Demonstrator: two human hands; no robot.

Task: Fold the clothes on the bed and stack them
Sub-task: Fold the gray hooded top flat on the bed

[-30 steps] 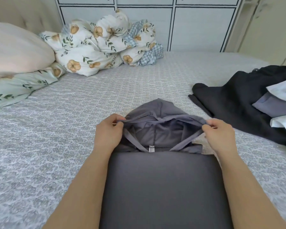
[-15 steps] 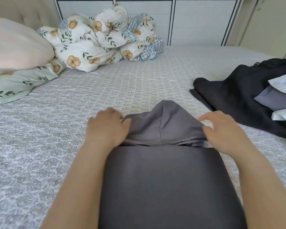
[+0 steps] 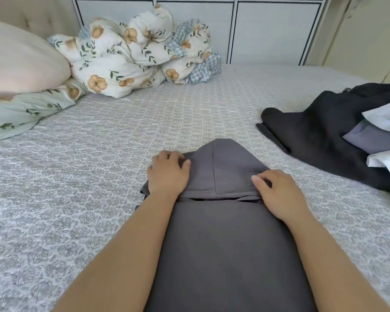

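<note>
A grey hoodie lies folded into a long narrow strip on the patterned bed, its body running toward me. Its hood lies flat at the far end, seam up. My left hand rests on the hood's left edge, fingers spread and lightly bent over the cloth. My right hand lies on the hood's right lower corner, fingers pressing the fabric down. The drawstrings are hidden under the hood.
A pile of unfolded clothes sits at the right: a black garment, a lavender piece and white pieces. A bundled floral duvet and pillows occupy the far left. White cabinet doors stand behind the bed.
A second ago both hands pinched the hood's open rim with the drawstrings showing. The hood has since been laid flat, and both hands now lie on top of it.
</note>
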